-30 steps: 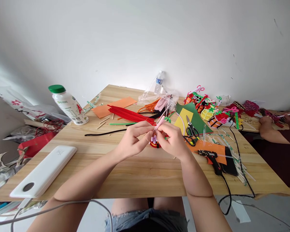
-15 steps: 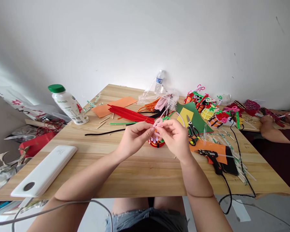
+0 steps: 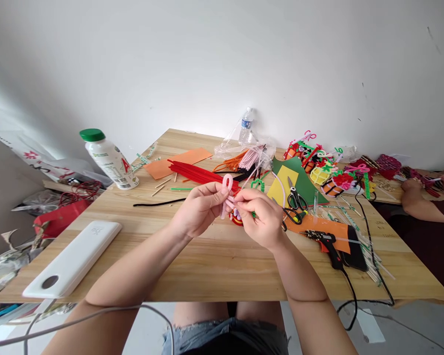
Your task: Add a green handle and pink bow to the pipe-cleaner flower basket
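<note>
White power bank (image 3: 74, 256): near left; its display seems to read 35, angled.
White bottle (image 3: 111, 162): far left, green cap, a large red "A"; smaller print illegible.
Left hand (image 3: 200, 209): thumb and fingers pinched on the pipe cleaner's left side.
Pink pipe cleaner (image 3: 223, 211): between both hands, loop upright above the left thumb, long axis near vertical; left hand nearer the loop.
Water bottle (image 3: 246, 124): far, blue label unreadable.
Right hand (image 3: 262, 217): fingertips closed together, pinching the pipe cleaner's right side.

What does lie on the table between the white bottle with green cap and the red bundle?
In the head view, an orange sheet and, nearer the bottle, green-and-white strips.
</note>
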`<state>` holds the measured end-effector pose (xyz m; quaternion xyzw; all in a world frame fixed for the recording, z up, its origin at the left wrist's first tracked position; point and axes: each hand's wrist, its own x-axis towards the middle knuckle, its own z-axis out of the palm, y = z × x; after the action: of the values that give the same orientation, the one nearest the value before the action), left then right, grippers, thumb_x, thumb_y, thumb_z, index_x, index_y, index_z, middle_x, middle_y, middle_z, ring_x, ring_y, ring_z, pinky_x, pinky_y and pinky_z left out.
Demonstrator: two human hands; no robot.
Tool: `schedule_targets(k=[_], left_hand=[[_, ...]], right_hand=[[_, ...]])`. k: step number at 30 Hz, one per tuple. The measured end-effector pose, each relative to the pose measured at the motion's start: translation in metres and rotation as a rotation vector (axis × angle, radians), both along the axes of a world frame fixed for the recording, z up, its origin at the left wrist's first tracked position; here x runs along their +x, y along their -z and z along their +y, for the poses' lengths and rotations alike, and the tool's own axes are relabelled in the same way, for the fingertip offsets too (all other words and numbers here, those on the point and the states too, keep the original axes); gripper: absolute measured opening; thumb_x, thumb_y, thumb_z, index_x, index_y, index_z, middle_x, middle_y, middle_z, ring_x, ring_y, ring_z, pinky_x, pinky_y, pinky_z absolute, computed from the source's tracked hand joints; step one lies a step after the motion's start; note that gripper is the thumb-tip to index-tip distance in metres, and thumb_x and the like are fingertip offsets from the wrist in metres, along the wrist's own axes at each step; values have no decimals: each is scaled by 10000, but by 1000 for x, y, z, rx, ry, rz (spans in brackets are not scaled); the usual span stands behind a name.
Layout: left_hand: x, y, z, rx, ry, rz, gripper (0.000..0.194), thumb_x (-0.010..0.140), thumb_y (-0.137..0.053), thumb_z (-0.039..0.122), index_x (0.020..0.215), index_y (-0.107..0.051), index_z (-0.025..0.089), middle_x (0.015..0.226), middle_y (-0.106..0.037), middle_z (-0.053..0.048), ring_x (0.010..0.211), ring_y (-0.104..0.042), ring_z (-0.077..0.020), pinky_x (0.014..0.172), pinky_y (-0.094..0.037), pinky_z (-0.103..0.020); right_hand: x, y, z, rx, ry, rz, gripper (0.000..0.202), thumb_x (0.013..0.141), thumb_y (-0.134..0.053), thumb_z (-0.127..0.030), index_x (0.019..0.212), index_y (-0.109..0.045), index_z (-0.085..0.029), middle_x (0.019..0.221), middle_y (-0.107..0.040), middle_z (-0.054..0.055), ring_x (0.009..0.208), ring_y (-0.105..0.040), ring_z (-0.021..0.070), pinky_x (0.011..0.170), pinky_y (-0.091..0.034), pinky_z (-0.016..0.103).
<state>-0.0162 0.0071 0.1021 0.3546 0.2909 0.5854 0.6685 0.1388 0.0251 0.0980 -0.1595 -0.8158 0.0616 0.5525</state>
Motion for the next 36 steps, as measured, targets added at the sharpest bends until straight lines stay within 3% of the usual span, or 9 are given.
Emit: schedule_targets(k=[5, 10, 15, 20, 24, 29, 31, 33, 36], left_hand=[[0, -5, -6, 32, 70, -28, 238, 684, -756, 284, 645, -591, 117, 565, -622, -33, 488, -576, -122, 460, -454, -234], [-5, -7, -8, 148, 78, 88, 253, 727, -731, 333, 701, -610, 113, 583, -660, -58, 487, -600, -145, 455, -474, -253], [-9, -1, -5, 283, -80, 337, 225, 757, -715, 330, 742, -631, 122, 677, -689, -55, 590, -642, -148, 535, -508, -250], [-2, -3, -8, 383, -221, 464, 254, 754, -712, 358, 708, -603, 134, 640, -628, -14, 551, -572, -99, 526, -483, -221], [2, -1, -9, 407, -271, 456, 251, 760, -705, 365, 709, -583, 152, 611, -591, 10, 514, -546, -88, 482, -451, -208], [7, 8, -6, 325, -330, 440, 264, 793, -656, 408, 744, -608, 153, 626, -635, -8, 483, -533, -92, 452, -431, -215], [4, 8, -5, 349, -332, 461, 264, 787, -663, 407, 746, -613, 151, 645, -642, -12, 516, -551, -98, 470, -439, -213], [0, 6, -5, 408, -270, 518, 253, 778, -678, 387, 739, -624, 142, 663, -644, -20, 559, -571, -106, 503, -457, -214], [-8, 2, -4, 465, -106, 569, 235, 764, -702, 354, 778, -643, 127, 721, -670, -48, 625, -614, -128, 551, -485, -224]], right_hand=[[3, 2, 5, -140, -152, 127, 137, 842, -586, -131, 757, -506, -204, 836, -673, 57, 771, -655, 156, 662, -523, 316], [4, 2, 8, -462, -260, 177, 172, 836, -632, -293, 757, -512, -198, 813, -651, 48, 698, -644, 147, 601, -534, 307], [6, -8, 7, -848, -223, 215, 280, 768, -691, -422, 868, -572, -189, 846, -647, 41, 762, -649, 141, 667, -563, 273], [8, -12, 9, -1233, -383, 38, 336, 752, -682, -491, 794, -585, -171, 751, -641, 22, 642, -638, 138, 574, -574, 280], [0, -5, 7, -1130, -405, -1, 258, 790, -666, -409, 800, -584, -165, 709, -631, 9, 605, -617, 117, 580, -543, 260], [-10, 2, 6, -576, -191, -97, 204, 844, -584, -280, 681, -516, -177, 686, -584, 16, 649, -546, 120, 635, -477, 269], [-8, 3, 8, -441, -146, -131, 231, 841, -577, -249, 641, -485, -179, 672, -557, 10, 661, -515, 119, 657, -456, 270], [-3, 2, 10, -492, -195, -179, 229, 840, -583, -249, 645, -488, -175, 664, -531, -1, 628, -490, 104, 611, -442, 247], [5, 0, 11, -708, -334, -211, 147, 821, -634, -277, 773, -556, -162, 737, -543, 2, 631, -516, 92, 561, -454, 217]])
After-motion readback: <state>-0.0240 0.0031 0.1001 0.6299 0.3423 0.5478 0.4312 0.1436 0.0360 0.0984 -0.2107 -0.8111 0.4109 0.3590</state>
